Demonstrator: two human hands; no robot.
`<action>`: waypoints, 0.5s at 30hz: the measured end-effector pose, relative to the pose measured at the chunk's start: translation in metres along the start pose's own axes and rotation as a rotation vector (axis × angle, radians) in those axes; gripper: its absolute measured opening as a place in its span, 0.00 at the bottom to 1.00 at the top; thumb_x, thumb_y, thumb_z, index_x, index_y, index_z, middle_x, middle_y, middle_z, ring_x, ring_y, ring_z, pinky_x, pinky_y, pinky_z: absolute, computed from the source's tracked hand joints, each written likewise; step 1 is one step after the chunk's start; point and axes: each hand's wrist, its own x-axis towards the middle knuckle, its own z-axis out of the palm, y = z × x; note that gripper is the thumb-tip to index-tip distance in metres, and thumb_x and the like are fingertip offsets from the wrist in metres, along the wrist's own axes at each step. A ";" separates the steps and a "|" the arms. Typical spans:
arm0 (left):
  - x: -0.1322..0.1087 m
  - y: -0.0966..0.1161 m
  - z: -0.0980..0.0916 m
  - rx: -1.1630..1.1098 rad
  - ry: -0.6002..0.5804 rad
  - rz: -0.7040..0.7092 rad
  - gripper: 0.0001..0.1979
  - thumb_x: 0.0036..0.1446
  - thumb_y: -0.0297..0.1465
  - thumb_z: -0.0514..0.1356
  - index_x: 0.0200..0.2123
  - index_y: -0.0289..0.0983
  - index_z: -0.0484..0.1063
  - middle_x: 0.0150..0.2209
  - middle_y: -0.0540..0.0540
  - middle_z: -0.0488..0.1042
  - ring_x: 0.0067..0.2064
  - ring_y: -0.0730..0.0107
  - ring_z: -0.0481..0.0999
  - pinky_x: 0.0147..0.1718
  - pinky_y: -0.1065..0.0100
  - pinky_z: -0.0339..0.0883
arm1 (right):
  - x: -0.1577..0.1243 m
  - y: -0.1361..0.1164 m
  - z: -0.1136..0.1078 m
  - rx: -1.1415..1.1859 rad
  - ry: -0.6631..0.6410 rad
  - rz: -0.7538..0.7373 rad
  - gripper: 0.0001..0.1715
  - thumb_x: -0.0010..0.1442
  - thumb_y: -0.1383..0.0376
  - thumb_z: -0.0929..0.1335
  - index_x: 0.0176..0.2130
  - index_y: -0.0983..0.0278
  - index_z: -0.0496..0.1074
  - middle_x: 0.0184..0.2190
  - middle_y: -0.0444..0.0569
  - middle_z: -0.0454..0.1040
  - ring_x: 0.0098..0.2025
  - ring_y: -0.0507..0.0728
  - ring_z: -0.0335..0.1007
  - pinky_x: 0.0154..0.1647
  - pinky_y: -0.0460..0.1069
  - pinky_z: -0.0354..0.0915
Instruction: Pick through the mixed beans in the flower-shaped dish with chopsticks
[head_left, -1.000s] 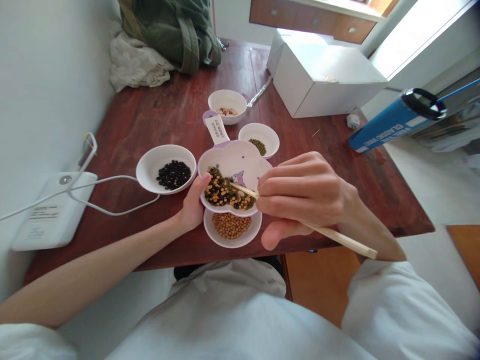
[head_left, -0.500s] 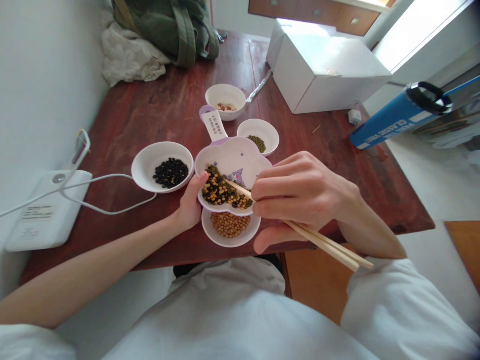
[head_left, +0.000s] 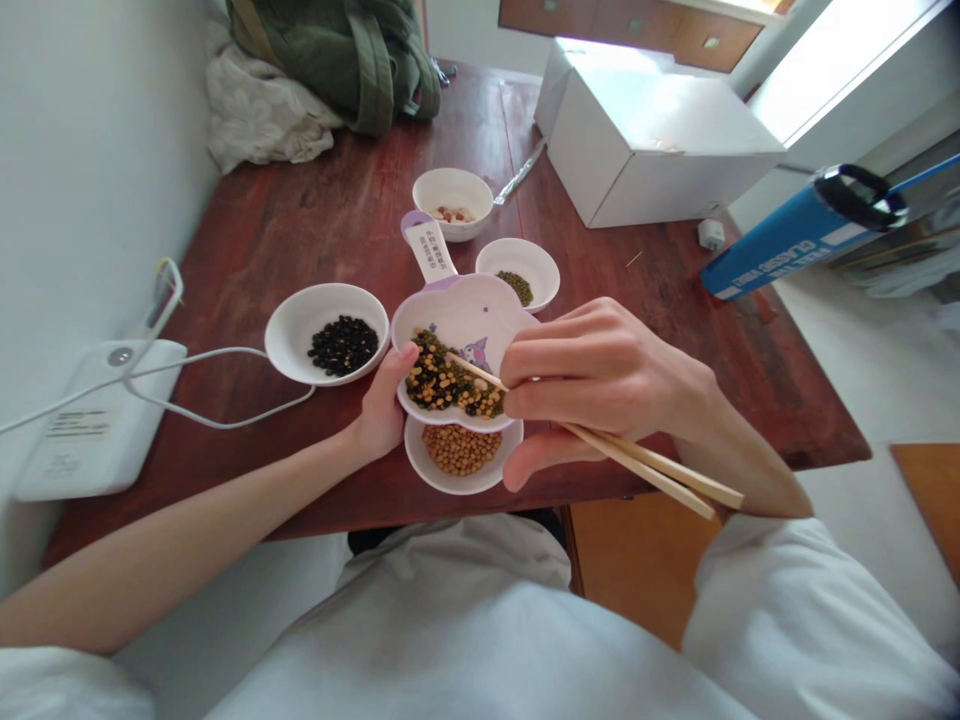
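My left hand (head_left: 384, 405) grips the left rim of a scalloped white and purple bowl (head_left: 450, 300) with a labelled handle, its thumb over the edge. Inside lie mixed beans (head_left: 442, 385), black, green and yellow, heaped toward the near side. Wooden chopsticks (head_left: 645, 462) are held in my right hand (head_left: 600, 380), their tips among the beans. Partly under the scalloped bowl is a white bowl of yellow soybeans (head_left: 461, 452). To the left stands a bowl of black beans (head_left: 343, 345); behind are a bowl of green mung beans (head_left: 514, 288) and one with pale and reddish pieces (head_left: 453, 214).
A white box (head_left: 660, 140) stands at the back right, near a blue bottle (head_left: 795, 235) and a small white plug (head_left: 710, 234). A green bag (head_left: 337, 60) sits at the back left. At left lie a white power bank (head_left: 97, 425) and its cable (head_left: 217, 424).
My right hand and the chopsticks have shifted slightly, with the chopsticks' rear ends moving a little up and apart. The left hand and the bowls stay in place.
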 end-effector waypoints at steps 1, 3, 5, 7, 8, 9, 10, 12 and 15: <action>0.000 0.000 0.000 0.002 0.002 0.002 0.23 0.57 0.55 0.78 0.42 0.43 0.87 0.50 0.41 0.94 0.79 0.22 0.76 0.76 0.38 0.76 | 0.000 0.000 0.000 -0.005 -0.004 0.003 0.28 0.82 0.42 0.71 0.39 0.60 0.77 0.36 0.44 0.78 0.35 0.52 0.70 0.35 0.50 0.59; 0.000 0.000 0.000 0.001 0.003 -0.002 0.23 0.57 0.55 0.79 0.41 0.44 0.87 0.50 0.42 0.94 0.79 0.24 0.77 0.76 0.39 0.76 | 0.000 0.000 0.000 -0.011 -0.007 0.007 0.29 0.83 0.41 0.70 0.39 0.60 0.77 0.36 0.44 0.78 0.35 0.51 0.71 0.35 0.50 0.59; 0.000 -0.001 0.000 -0.005 0.004 -0.003 0.22 0.57 0.55 0.78 0.42 0.45 0.87 0.51 0.43 0.94 0.79 0.25 0.77 0.75 0.39 0.77 | 0.000 0.000 0.000 -0.017 0.001 0.007 0.29 0.83 0.42 0.70 0.39 0.61 0.77 0.36 0.44 0.78 0.35 0.51 0.71 0.35 0.50 0.59; 0.000 -0.001 0.000 -0.009 0.005 0.004 0.21 0.58 0.54 0.78 0.43 0.45 0.87 0.52 0.43 0.94 0.79 0.25 0.77 0.75 0.40 0.77 | 0.001 0.000 0.000 -0.030 0.006 0.012 0.29 0.84 0.44 0.70 0.38 0.61 0.76 0.36 0.44 0.79 0.35 0.51 0.71 0.34 0.51 0.58; 0.000 -0.001 0.000 -0.010 0.005 0.008 0.21 0.58 0.54 0.78 0.43 0.44 0.87 0.53 0.42 0.94 0.78 0.24 0.77 0.75 0.40 0.77 | 0.002 -0.001 0.000 -0.040 0.005 0.014 0.28 0.84 0.44 0.70 0.39 0.61 0.76 0.36 0.44 0.79 0.35 0.51 0.70 0.34 0.51 0.58; 0.000 -0.001 0.000 -0.012 0.001 0.008 0.22 0.58 0.54 0.78 0.43 0.43 0.87 0.53 0.42 0.94 0.78 0.23 0.77 0.75 0.40 0.76 | 0.002 -0.001 -0.001 -0.052 0.002 0.019 0.28 0.85 0.45 0.69 0.39 0.61 0.77 0.36 0.44 0.79 0.35 0.51 0.70 0.34 0.51 0.57; 0.000 0.000 0.000 -0.015 -0.004 0.007 0.22 0.58 0.54 0.79 0.43 0.43 0.87 0.54 0.41 0.94 0.78 0.22 0.77 0.75 0.40 0.76 | 0.002 -0.001 -0.001 -0.065 -0.001 0.024 0.28 0.85 0.45 0.69 0.39 0.61 0.77 0.36 0.44 0.80 0.34 0.51 0.70 0.34 0.51 0.57; 0.000 0.000 0.001 -0.025 -0.013 0.000 0.23 0.57 0.54 0.79 0.43 0.41 0.87 0.54 0.40 0.94 0.78 0.21 0.77 0.75 0.40 0.76 | 0.003 -0.002 -0.001 -0.082 -0.009 0.032 0.28 0.86 0.45 0.67 0.40 0.61 0.77 0.37 0.44 0.80 0.34 0.51 0.71 0.34 0.51 0.58; 0.000 0.001 0.000 -0.028 -0.014 -0.004 0.24 0.57 0.54 0.80 0.43 0.41 0.87 0.51 0.41 0.94 0.77 0.22 0.78 0.75 0.41 0.76 | 0.003 -0.003 -0.002 -0.084 -0.015 0.036 0.29 0.87 0.44 0.66 0.42 0.61 0.78 0.37 0.45 0.81 0.36 0.52 0.73 0.34 0.51 0.59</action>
